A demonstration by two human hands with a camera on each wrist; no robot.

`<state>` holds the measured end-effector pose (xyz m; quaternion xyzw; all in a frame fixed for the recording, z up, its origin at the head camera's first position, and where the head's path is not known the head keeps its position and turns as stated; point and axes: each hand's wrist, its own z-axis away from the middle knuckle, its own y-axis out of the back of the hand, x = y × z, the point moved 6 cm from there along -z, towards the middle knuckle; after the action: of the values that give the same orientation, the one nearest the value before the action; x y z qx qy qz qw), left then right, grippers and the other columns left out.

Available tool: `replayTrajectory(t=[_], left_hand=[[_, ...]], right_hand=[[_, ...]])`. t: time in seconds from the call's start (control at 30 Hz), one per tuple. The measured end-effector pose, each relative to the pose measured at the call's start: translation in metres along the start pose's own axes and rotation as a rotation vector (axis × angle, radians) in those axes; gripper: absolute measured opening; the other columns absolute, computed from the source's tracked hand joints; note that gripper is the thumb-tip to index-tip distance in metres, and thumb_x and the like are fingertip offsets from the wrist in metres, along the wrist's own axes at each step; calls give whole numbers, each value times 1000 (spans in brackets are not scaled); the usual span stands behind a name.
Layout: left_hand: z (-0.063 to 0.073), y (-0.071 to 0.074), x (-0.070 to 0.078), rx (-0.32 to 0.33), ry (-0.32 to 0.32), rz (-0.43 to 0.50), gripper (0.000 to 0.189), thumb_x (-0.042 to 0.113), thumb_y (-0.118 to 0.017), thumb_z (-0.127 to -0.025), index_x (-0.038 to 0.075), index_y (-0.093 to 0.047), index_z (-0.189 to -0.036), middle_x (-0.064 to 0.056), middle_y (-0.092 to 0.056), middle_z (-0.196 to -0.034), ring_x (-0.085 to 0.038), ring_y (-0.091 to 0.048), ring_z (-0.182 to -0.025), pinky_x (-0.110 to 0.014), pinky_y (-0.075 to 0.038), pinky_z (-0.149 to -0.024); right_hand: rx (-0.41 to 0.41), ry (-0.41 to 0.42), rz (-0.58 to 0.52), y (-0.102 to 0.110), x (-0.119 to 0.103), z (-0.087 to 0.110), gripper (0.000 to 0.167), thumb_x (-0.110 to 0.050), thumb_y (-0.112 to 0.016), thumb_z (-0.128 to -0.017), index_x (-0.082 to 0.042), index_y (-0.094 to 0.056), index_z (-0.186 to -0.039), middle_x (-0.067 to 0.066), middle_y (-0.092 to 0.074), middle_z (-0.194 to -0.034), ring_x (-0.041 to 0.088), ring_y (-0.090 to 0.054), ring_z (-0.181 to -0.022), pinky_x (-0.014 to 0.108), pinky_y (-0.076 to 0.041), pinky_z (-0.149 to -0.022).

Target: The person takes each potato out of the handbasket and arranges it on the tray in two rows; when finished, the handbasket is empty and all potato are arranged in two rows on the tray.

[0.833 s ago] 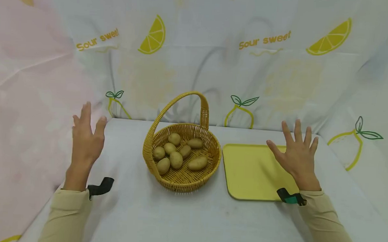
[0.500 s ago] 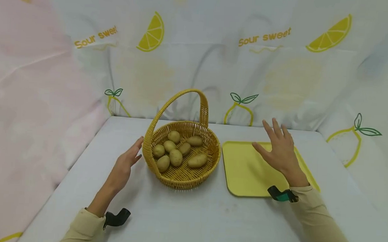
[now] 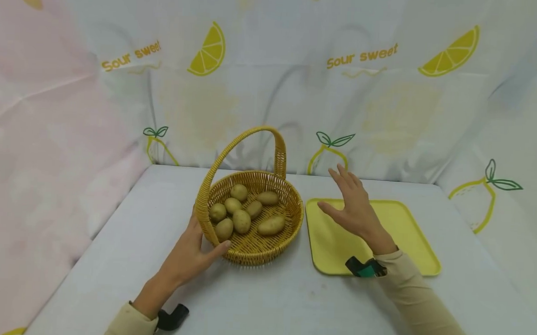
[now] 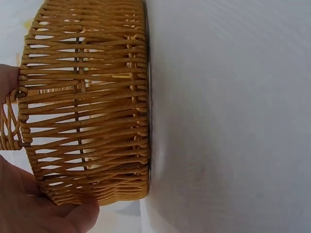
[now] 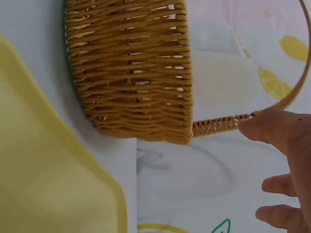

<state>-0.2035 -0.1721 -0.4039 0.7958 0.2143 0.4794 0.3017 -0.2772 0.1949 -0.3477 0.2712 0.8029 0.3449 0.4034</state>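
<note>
A round yellow-brown wicker basket [image 3: 255, 258] with a tall arched handle [image 3: 242, 139] stands on the table, several potatoes [image 3: 241, 221] inside. My left hand [image 3: 190, 258] lies against its left side, spread around the handle's base. The thumb reaches along the front rim, and the fingers are partly hidden behind the handle. In the left wrist view, that hand [image 4: 34, 208] touches the woven wall. My right hand [image 3: 354, 208] hovers over the left part of a yellow tray [image 3: 401, 228], fingers spread and holding nothing, apart from the basket.
The tray lies just right of the basket on the white tabletop [image 3: 262, 307]. A pale cloth [image 3: 272, 87] printed with lemons hangs behind the table and along its sides. A black wrist mount [image 3: 172, 317] is strapped to the left wrist, another [image 3: 365, 267] to the right.
My left hand has come down from the far left to the basket's left side. My right hand has moved left over the tray, towards the basket. The basket stays in place.
</note>
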Motion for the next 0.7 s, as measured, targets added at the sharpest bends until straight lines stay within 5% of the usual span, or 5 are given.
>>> replayTrajectory(t=[0.27, 0.53, 0.7], left_hand=[[2, 0, 0, 51, 23, -66, 100, 46, -74, -96, 25, -9, -169, -2, -5, -173, -35, -21, -153, -62, -33, -113], [5, -2, -2, 64, 28, -63, 103, 44, -74, -96, 22, -5, -169, -5, -4, -173, -37, -23, -153, -62, -33, -113], [6, -4, 1, 76, 16, -54, 102, 41, -74, -96, 21, -6, -169, -6, -5, -173, -37, -24, -152, -61, -34, -113]], right_hand=[[-145, 23, -69, -25, -29, -12, 72, -31, -73, -99, 0, -42, -157, 20, -27, -167, 46, -23, -150, 68, -24, -114], [-211, 226, -162, -45, -60, -34, 48, -16, -73, -100, 3, -60, -142, 20, -57, -146, 39, -52, -135, 56, -40, -110], [-300, 270, -238, -58, -69, -57, 35, -11, -72, -99, -1, -70, -132, 13, -69, -130, 32, -63, -122, 48, -51, -101]])
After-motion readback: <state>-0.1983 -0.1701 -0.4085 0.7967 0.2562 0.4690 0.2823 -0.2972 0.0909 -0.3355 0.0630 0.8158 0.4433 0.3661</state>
